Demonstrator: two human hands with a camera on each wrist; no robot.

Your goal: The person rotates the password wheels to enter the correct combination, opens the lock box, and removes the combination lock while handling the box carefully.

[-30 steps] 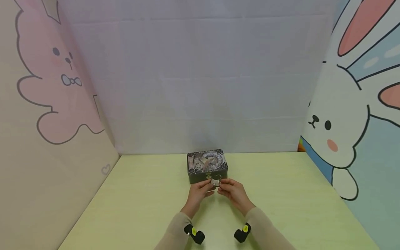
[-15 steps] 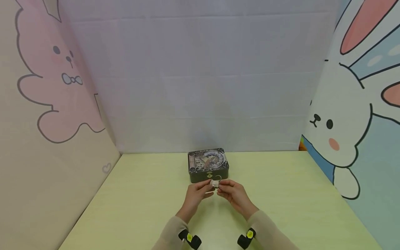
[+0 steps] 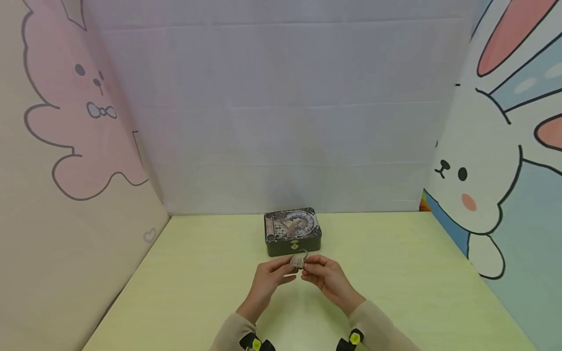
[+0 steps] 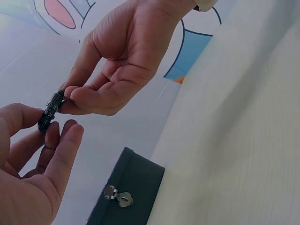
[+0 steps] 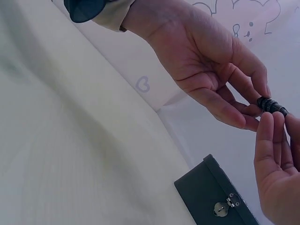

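A small padlock (image 3: 297, 262) with number dials along its edge is held just in front of the box, its curved shackle sticking up. My left hand (image 3: 265, 282) pinches it from the left between thumb and fingers. From the right, my right hand (image 3: 331, 282) pinches its other side with the fingertips. Up close in the left wrist view, the dials of the dark padlock (image 4: 50, 111) show between both sets of fingers. Behind the hands sits a dark rectangular box (image 3: 293, 246) with a decorated lid, closed, a metal clasp (image 3: 294, 246) on its front.
The pale yellow-green table (image 3: 197, 273) carries the box near its back edge. A white sheet (image 3: 281, 107) hangs behind. Side walls bear a pink cartoon animal (image 3: 74, 122) on the left and a white rabbit (image 3: 478, 195) on the right.
Both hands have drawn slightly back toward the body and a little left, bringing the padlock along. The padlock has turned in the fingers. The box stays on the table.
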